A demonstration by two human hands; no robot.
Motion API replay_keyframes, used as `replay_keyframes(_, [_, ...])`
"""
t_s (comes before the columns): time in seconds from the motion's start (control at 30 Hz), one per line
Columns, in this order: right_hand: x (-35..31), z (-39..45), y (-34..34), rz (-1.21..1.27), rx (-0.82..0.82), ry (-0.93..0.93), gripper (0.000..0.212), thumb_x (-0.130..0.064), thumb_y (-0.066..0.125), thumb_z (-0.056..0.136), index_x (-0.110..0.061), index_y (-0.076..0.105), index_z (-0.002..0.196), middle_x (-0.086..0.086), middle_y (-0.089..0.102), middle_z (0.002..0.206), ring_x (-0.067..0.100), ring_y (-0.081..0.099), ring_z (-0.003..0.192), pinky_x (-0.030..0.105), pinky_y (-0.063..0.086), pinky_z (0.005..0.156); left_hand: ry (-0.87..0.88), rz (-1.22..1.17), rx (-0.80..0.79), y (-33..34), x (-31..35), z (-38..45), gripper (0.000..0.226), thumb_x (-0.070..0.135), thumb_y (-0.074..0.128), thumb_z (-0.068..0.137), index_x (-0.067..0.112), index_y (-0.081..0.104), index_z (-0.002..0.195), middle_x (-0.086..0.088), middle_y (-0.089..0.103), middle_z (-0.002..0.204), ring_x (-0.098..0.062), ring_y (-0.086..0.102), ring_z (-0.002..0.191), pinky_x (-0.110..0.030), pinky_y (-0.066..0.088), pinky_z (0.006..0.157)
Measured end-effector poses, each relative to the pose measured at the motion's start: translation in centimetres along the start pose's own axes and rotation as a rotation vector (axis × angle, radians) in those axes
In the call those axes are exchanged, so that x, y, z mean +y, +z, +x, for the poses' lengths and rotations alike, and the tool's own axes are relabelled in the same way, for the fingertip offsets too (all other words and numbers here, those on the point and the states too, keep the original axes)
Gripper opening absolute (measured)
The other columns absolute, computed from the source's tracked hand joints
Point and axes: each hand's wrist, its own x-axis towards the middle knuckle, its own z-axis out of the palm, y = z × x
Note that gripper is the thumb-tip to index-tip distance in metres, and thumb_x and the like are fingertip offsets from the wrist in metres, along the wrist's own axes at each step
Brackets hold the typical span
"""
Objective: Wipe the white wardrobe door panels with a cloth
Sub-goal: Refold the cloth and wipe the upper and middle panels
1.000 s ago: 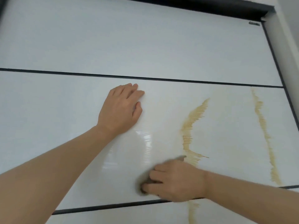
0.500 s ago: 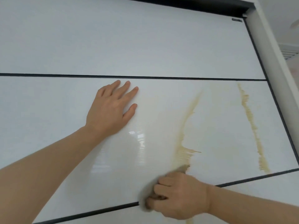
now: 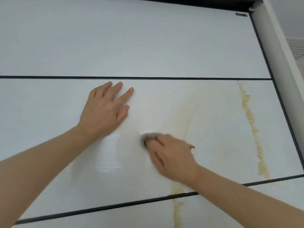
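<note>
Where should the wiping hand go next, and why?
Probably right: the right hand grips a cloth just left of a faint yellow smear, and a darker streak farther right looks unwiped. The left hand rests flat on the tile.

— How is the light?
— Bright, cool and even. A soft glare patch sits on the glossy white panel, and the shadows are faint.
— Sharp?
— Mostly. The right hand and its grey cloth smear with motion blur, and lines near the right edge curve slightly.

Left hand and right hand are bare (forearms too, up to the frame's edge).
</note>
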Motion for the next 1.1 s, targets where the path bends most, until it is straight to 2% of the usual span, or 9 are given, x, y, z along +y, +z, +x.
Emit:
replay_keyframes(0.1, [-1.9, -6.9, -0.9, 0.099, -0.345, -0.435, 0.015, -0.019, 0.060, 0.088, -0.026, 0.068, 0.098, -0.003, 0.048, 0.078, 0.017, 0.043, 0.066, 0.034, 0.040, 0.053, -0.044, 0.043, -0.023, -0.7, 1.3, 0.5, 0.051, 0.031, 0.039, 0.093, 0.022, 0.055, 0.140, -0.020, 0.052, 0.139, -0.047, 0.046, 0.127, -0.057, 0.037, 0.105])
replay_keyframes(0.2, [3.1, -4.9, -2.2, 0.026, -0.406, -0.664, 0.016, -0.019, 0.063, 0.090, -0.025, 0.069, 0.103, -0.001, 0.052, 0.081, 0.019, 0.050, 0.066, 0.033, 0.031, 0.047, -0.177, 0.046, -0.032, -1.0, 4.3, 2.5, 0.050, 0.029, 0.036, 0.090, 0.013, 0.056, 0.132, -0.022, 0.051, 0.136, -0.046, 0.045, 0.127, -0.056, 0.037, 0.106])
replay_keyframes(0.37, [14.4, 5.7, -4.7, -0.152, 0.025, -0.093, 0.027, -0.031, 0.046, 0.102, -0.023, 0.066, 0.118, 0.003, 0.066, 0.099, 0.031, 0.068, 0.083, 0.039, 0.053, 0.055, -0.087, -0.107, 0.006, 1.4, 10.0, 5.1, 0.050, 0.035, 0.033, 0.103, 0.019, 0.048, 0.148, -0.013, 0.042, 0.156, -0.037, 0.038, 0.142, -0.049, 0.029, 0.117])
replay_keyframes(0.5, [16.6, 6.3, -4.9, -0.089, 0.194, 0.354, 0.024, -0.033, 0.045, 0.105, -0.027, 0.058, 0.125, 0.000, 0.064, 0.110, 0.028, 0.064, 0.098, 0.038, 0.047, 0.069, -0.123, -0.101, 0.012, 2.3, 10.6, 4.9, 0.052, 0.043, 0.031, 0.104, 0.024, 0.045, 0.150, -0.006, 0.038, 0.159, -0.030, 0.031, 0.148, -0.045, 0.021, 0.122])
replay_keyframes(0.57, [12.1, 1.8, -2.9, -0.001, 0.136, 0.056, 0.019, -0.026, 0.056, 0.098, -0.023, 0.064, 0.115, 0.002, 0.064, 0.100, 0.029, 0.065, 0.084, 0.038, 0.049, 0.058, -0.124, -0.092, -0.005, 2.2, 10.7, 4.9, 0.054, 0.046, 0.033, 0.103, 0.024, 0.044, 0.151, -0.006, 0.036, 0.160, -0.029, 0.030, 0.148, -0.045, 0.021, 0.122])
replay_keyframes(0.67, [5.4, -7.4, -2.8, 0.169, -0.410, -0.585, 0.018, -0.021, 0.058, 0.096, -0.027, 0.064, 0.112, 0.001, 0.059, 0.092, 0.023, 0.057, 0.075, 0.035, 0.049, 0.059, -0.119, -0.089, -0.039, 2.0, 10.7, 4.9, 0.056, 0.048, 0.034, 0.102, 0.024, 0.041, 0.153, -0.006, 0.033, 0.162, -0.029, 0.027, 0.150, -0.046, 0.019, 0.123])
replay_keyframes(0.77, [8.9, -7.3, -3.2, 0.192, -0.454, -0.761, 0.018, -0.020, 0.063, 0.093, -0.025, 0.069, 0.109, 0.001, 0.061, 0.094, 0.022, 0.057, 0.075, 0.035, 0.048, 0.061, -0.116, -0.086, -0.066, 1.7, 10.8, 5.0, 0.056, 0.047, 0.034, 0.102, 0.024, 0.041, 0.153, -0.006, 0.033, 0.162, -0.029, 0.027, 0.150, -0.047, 0.021, 0.122])
replay_keyframes(0.9, [18.6, 1.3, -5.2, -0.052, 0.002, -0.312, 0.027, -0.029, 0.045, 0.099, -0.026, 0.067, 0.115, 0.001, 0.066, 0.101, 0.029, 0.068, 0.084, 0.035, 0.048, 0.056, -0.126, -0.061, -0.079, 1.6, 11.1, 4.8, 0.059, 0.049, 0.032, 0.101, 0.024, 0.038, 0.154, -0.005, 0.031, 0.163, -0.028, 0.025, 0.150, -0.046, 0.019, 0.123])
replay_keyframes(1.1, [21.3, 3.5, -6.4, -0.127, 0.200, 0.406, 0.027, -0.033, 0.044, 0.105, -0.028, 0.059, 0.127, 0.002, 0.062, 0.109, 0.031, 0.064, 0.099, 0.038, 0.044, 0.070, -0.138, -0.080, -0.072, 1.7, 11.2, 4.8, 0.057, 0.045, 0.028, 0.103, 0.024, 0.037, 0.155, -0.004, 0.030, 0.163, -0.027, 0.023, 0.152, -0.046, 0.018, 0.123])
